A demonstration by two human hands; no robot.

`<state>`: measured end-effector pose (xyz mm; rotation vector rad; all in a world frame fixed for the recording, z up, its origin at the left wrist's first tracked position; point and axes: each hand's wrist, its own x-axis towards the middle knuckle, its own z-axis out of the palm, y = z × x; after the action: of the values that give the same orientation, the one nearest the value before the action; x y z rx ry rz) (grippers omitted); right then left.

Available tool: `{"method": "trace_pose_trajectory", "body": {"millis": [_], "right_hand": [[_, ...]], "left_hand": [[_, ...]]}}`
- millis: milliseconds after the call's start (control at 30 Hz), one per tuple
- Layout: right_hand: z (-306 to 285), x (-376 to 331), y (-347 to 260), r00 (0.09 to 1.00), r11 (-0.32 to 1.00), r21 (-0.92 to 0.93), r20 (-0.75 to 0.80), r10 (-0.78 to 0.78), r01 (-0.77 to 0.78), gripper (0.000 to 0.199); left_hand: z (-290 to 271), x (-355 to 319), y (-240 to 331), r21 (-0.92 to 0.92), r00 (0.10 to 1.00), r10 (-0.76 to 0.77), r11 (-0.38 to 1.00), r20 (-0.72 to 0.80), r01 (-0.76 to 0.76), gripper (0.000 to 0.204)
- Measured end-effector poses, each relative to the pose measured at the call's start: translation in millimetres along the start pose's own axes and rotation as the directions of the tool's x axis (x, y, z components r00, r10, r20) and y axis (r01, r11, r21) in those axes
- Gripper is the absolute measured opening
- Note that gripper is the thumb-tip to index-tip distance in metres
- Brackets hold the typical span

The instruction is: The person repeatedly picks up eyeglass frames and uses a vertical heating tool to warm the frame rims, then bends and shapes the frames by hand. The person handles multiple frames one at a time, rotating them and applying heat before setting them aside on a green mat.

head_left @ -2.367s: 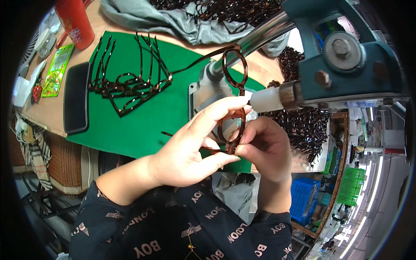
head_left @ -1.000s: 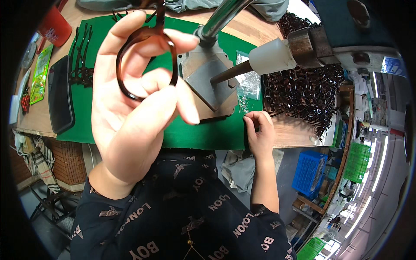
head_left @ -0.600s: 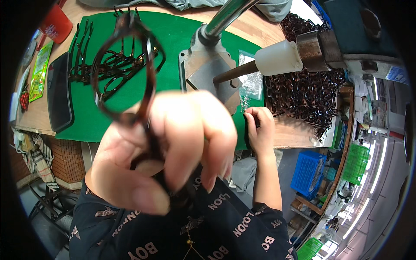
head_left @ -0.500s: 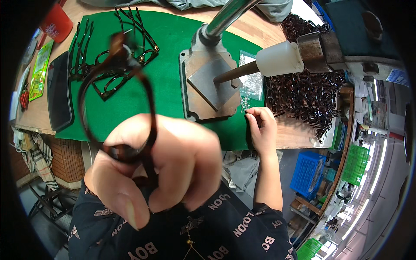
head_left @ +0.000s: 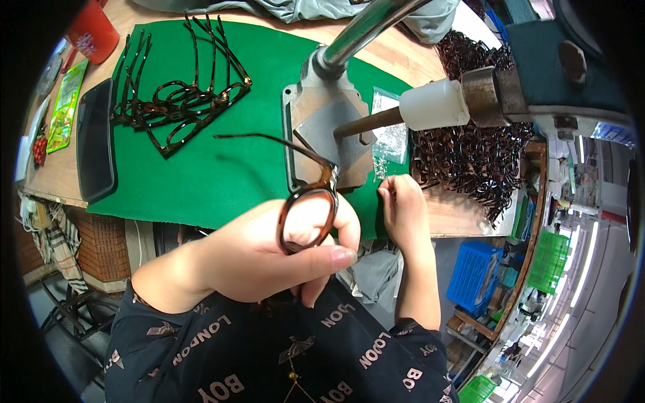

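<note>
My left hand (head_left: 262, 258) is closed round the lower part of a brown tortoiseshell eyeglass frame (head_left: 328, 178), held up in front of the bench press's metal base (head_left: 293, 144). One lens ring faces up, and a thin temple arm extends from its hinge corner toward the left. The frame's other half is mostly hidden by my hand. At the right, my right hand (head_left: 407, 209) has its fingertips pinched together beside a scatter of tiny silvery parts (head_left: 381, 166) on the green mat (head_left: 195, 195). Whatever sits between those fingertips is too small to make out.
Several tortoiseshell glasses frames (head_left: 176, 134) lie at the mat's left, beside a black phone (head_left: 96, 144). A press rod with a white sleeve (head_left: 433, 105) reaches over the base. A clear bag (head_left: 391, 138) and a heap of dark temple arms (head_left: 470, 154) are at the right.
My left hand has lowered the eyeglass frame away from the camera and moved right, turning it so that the temple arm now points left. My right hand stays by the small parts.
</note>
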<state>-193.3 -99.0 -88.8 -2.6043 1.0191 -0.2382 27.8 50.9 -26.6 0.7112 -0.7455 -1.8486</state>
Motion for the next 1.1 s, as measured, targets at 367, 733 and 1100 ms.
{"method": "trace_pose_trajectory", "body": {"millis": [367, 733, 1100], "right_hand": [[-14, 16, -83, 0.928, 0.519, 0.77, -0.296, -0.224, 0.371, 0.007], [-22, 25, -82, 0.864, 0.613, 0.609, -0.355, -0.358, 0.504, 0.008], [-29, 23, -84, 0.981, 0.105, 0.988, 0.125, -0.15, -0.11, 0.014]], "left_hand": [[4, 10, -20, 0.109, 0.981, -0.098, 0.991, 0.167, 0.08, 0.016], [6, 9, -10, 0.141, 0.97, -0.199, 0.974, 0.143, 0.179, 0.018], [4, 6, -6, 0.086, 0.966, -0.177, 0.983, 0.186, 0.164, 0.019]]}}
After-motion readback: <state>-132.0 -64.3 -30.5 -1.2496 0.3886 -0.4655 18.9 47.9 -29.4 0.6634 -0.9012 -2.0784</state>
